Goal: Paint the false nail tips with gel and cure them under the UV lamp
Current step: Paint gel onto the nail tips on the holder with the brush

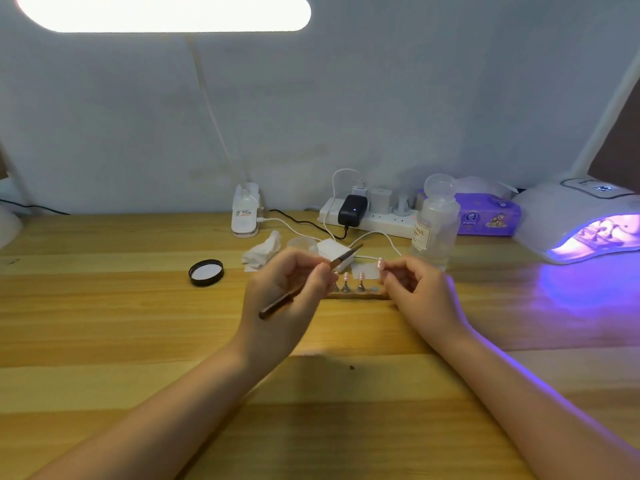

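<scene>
One nail tip (pixel 380 263) is pinched at the right hand (pixel 412 285) fingertips, projecting toward 12 o'clock. A brush (pixel 304 282) is gripped by curled left hand (pixel 287 296) fingers, bristles toward 2 o'clock. Three tips (pixel 346 277) stand on the holder (pixel 356 293) between both hands.

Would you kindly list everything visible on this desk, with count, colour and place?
Nail tips on stands: three, pink, on the strip between the hands
Nail tip: one, pink, pinched by the right hand
Brush: one, brown, left hand
UV lamp: one, white, glowing purple, far right
Jar lid: one, black, left
Bottle: one, clear, right of centre
Power strip: one, white, at the wall
Tissue pack: one, purple, back right
Crumpled tissue: one, white, centre
Left hand: holds the brush
Right hand: pinches the nail tip
</scene>
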